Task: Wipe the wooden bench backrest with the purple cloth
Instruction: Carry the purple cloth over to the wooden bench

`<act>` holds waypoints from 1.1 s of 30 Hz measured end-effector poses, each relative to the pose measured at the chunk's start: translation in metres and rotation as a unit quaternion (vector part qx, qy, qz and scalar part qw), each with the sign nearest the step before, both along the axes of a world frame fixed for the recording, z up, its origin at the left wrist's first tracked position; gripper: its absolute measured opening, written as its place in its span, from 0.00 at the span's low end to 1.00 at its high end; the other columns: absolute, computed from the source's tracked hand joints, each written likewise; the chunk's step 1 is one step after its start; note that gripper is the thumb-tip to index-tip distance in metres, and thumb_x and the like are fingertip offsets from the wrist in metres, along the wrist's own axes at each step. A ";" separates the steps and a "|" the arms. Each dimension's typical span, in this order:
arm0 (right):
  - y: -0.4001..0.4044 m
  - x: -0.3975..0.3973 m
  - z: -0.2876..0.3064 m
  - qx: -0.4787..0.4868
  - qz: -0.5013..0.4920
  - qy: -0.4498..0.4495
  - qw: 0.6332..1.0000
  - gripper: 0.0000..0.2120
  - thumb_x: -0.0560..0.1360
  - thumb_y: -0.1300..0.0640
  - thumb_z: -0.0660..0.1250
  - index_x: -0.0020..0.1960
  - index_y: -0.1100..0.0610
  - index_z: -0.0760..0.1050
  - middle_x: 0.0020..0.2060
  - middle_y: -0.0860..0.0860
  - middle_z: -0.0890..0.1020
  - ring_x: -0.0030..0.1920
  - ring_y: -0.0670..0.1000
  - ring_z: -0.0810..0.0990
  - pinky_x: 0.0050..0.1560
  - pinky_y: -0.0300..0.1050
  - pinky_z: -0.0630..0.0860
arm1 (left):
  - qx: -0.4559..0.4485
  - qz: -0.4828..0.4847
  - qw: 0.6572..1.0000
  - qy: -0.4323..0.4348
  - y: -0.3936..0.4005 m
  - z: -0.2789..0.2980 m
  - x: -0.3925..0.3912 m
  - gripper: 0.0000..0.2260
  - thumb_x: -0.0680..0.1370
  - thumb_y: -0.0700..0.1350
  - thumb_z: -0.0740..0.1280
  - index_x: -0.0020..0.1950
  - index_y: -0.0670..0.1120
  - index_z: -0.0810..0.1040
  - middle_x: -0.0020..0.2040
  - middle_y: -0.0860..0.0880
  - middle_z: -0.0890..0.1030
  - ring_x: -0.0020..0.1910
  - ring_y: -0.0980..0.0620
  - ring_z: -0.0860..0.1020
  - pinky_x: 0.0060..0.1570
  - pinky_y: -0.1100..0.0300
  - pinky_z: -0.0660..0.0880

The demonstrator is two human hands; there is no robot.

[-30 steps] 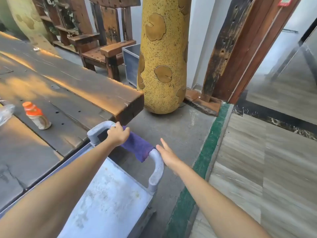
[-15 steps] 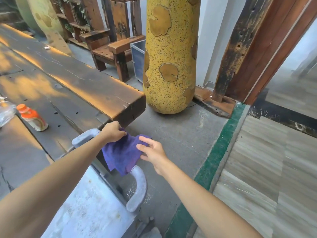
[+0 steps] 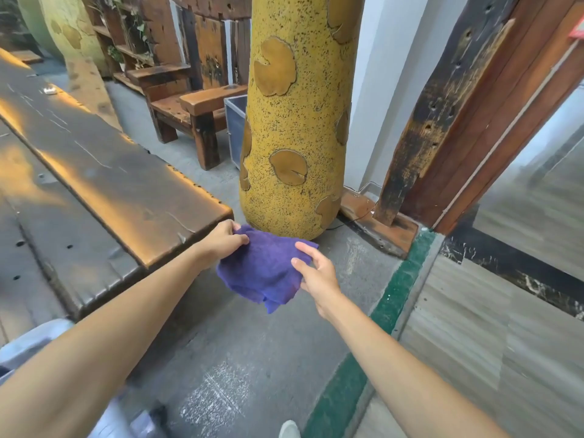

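At frame centre, a crumpled purple cloth (image 3: 262, 270) is pinched by the left hand (image 3: 222, 240) and right hand (image 3: 317, 273), between the dark wooden surface (image 3: 126, 184) and a speckled yellow pillar (image 3: 294, 121).

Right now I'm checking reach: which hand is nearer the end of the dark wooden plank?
Left. The left hand pinches the purple cloth just off the wooden plank end; the right hand holds the cloth's far side, farther out over the floor.

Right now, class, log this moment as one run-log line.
left hand: grips purple cloth | right hand: pinches cloth edge | cloth: midair, beside bench | wiping: not started
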State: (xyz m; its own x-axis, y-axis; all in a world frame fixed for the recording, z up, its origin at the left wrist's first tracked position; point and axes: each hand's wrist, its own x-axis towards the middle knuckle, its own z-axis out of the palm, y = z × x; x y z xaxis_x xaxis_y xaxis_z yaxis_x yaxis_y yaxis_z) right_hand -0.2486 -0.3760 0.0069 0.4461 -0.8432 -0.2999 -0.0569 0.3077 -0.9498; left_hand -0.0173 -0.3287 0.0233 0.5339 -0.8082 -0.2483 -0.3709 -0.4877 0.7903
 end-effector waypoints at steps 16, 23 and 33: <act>-0.267 0.095 0.042 -0.142 0.029 0.065 0.987 0.16 0.78 0.69 0.68 0.55 0.49 0.83 0.54 0.51 0.86 0.46 0.46 0.82 0.51 0.41 0.80 | -0.125 0.123 0.983 0.048 -0.224 0.033 0.083 0.14 0.70 0.51 0.76 0.40 0.51 0.71 0.32 0.54 0.74 0.31 0.54 0.71 0.32 0.58 0.65; -0.393 0.235 0.023 -0.160 0.099 0.051 0.981 0.17 0.78 0.68 0.68 0.55 0.47 0.83 0.55 0.47 0.85 0.56 0.49 0.84 0.61 0.48 0.81 | -0.152 0.199 0.967 0.038 -0.313 0.017 0.199 0.11 0.72 0.41 0.73 0.47 0.51 0.73 0.44 0.54 0.79 0.41 0.56 0.77 0.39 0.62 0.70; -0.527 0.447 0.019 -0.178 0.193 0.064 0.963 0.15 0.79 0.69 0.66 0.51 0.49 0.83 0.54 0.52 0.86 0.54 0.50 0.83 0.61 0.45 0.78 | -0.162 0.294 0.941 0.044 -0.397 0.025 0.352 0.10 0.74 0.34 0.69 0.53 0.43 0.82 0.45 0.47 0.83 0.42 0.53 0.79 0.41 0.64 0.76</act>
State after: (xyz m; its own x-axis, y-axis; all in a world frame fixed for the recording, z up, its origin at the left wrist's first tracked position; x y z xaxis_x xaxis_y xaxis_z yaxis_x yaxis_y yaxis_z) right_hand 0.1983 -0.9034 0.0255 0.7256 -0.6814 -0.0958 -0.2248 -0.1031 -0.9689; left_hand 0.3345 -0.7258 0.0485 0.9010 -0.4209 -0.1050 -0.0377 -0.3170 0.9477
